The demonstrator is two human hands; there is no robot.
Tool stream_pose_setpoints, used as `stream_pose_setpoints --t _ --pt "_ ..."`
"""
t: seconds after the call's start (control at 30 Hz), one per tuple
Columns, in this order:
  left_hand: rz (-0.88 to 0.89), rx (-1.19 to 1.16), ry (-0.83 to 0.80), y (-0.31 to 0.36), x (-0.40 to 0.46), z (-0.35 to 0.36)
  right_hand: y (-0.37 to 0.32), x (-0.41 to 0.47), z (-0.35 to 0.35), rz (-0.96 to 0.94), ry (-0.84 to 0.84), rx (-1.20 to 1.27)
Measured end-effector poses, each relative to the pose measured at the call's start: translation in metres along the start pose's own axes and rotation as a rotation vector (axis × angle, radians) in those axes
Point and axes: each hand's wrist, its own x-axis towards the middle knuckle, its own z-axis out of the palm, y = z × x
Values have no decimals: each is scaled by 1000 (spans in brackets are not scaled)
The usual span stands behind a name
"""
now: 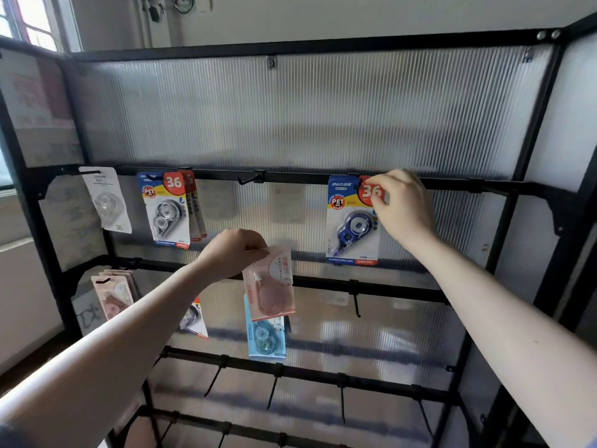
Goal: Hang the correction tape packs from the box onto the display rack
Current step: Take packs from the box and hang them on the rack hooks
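Nearest the camera, the left hand (231,252) pinches a pink correction tape pack (269,282) by its top edge, fingers pressed together on the card; the pack dangles free in front of the display rack (323,282), level with the rack's middle rail and just over a light blue pack (265,339) already hung there. Further in, the right hand (402,206) is up at the rack's top rail, thumb and fingers closed on the upper right corner of a blue pack (352,221), whose hang hole is at or on the hook; I cannot tell if it is fully seated. Left along that rail are an empty hook (250,179), a stack of grey packs (171,210) and a clear pack (106,198). The box is not in view.

Risks, as I judge them: if the blue pack's hole only catches the hook tip, letting go could drop it. The pink pack, held by one edge, could swing and snag the light blue one, or slip from the pinch while attention is on the right hand
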Motion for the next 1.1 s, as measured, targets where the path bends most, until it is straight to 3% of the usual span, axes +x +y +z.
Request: stream_pose_setpoints --t 0.27,0.47,0.73,1.1 --pt "-55 -8 34 -1 -26 -4 -22 -27 10 -13 -150 96" --pt "-79 -25 10 -41 -53 -10 -61 -42 41 -5 -269 169" --pt "-217 -91 -8 -144 -90 -15 -151 -59 134 -7 -435 178" --pt "-167 -156 -43 -315 -121 -33 -280 -92 267 177 -521 160"
